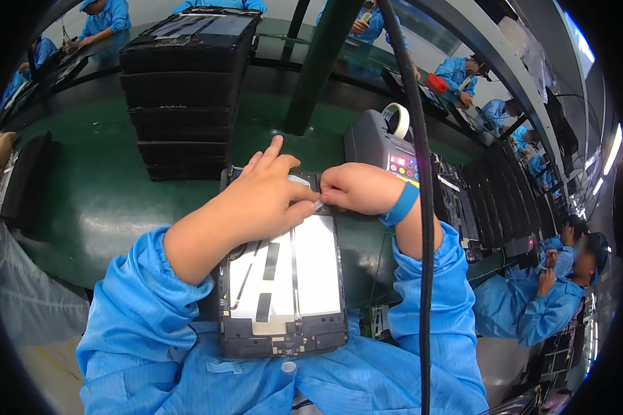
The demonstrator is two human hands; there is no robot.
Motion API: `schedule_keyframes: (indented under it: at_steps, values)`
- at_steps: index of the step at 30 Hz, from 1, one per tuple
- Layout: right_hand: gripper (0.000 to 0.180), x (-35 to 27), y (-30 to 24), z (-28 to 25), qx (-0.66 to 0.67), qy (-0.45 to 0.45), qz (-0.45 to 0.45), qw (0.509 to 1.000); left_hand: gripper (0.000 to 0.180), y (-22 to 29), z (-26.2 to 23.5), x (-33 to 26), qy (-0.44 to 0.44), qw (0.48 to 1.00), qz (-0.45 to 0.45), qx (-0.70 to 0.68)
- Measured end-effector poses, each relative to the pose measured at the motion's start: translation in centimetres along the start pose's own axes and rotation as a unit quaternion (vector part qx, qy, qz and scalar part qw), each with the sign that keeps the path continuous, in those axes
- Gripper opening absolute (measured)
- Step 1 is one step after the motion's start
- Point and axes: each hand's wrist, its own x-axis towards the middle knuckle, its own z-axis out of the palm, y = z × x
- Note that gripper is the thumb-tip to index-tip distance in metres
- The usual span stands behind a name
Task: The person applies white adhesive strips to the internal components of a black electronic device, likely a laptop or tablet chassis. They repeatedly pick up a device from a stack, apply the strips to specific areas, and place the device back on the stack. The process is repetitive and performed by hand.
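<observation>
A tablet-like device (318, 270) with a black frame, a bright silvery-white panel and black strips lies in front of me, its near end by my lap. Over its far right corner, my left hand (266, 190) pinches with thumb and index finger, the other fingers raised and spread. My right hand (360, 188), with a blue band at the wrist, meets it there with fingertips pressed together. Between the two sets of fingertips shows a small pale strip (318, 205); its exact kind is too small to make out. My left hand hides part of the device's far end.
A tall stack of black trays (183, 117) stands at the back left. Behind my right hand is a grey tape dispenser (377, 142) with lit buttons. A black cable (426, 277) hangs in front of my right arm. More black trays (509, 194) and co-workers are at the right.
</observation>
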Motion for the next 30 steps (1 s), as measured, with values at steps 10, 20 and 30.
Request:
schedule_keyframes:
  at_steps: [10,20,30]
  values:
    - [0.027,-0.1,1.1,2.2,0.197,0.060,0.109,0.972,0.021,1.1,-0.6,2.6,-0.071,0.991,-0.109,0.026]
    - [0.019,-0.8,0.3,7.4,0.586,0.189,0.180,0.767,0.014,1.2,-0.5,5.9,-0.170,0.948,-0.267,-0.044]
    - [0.011,-0.8,-0.5,8.1,0.609,0.269,0.175,0.725,0.023,1.8,0.9,0.1,0.011,0.990,0.066,0.127]
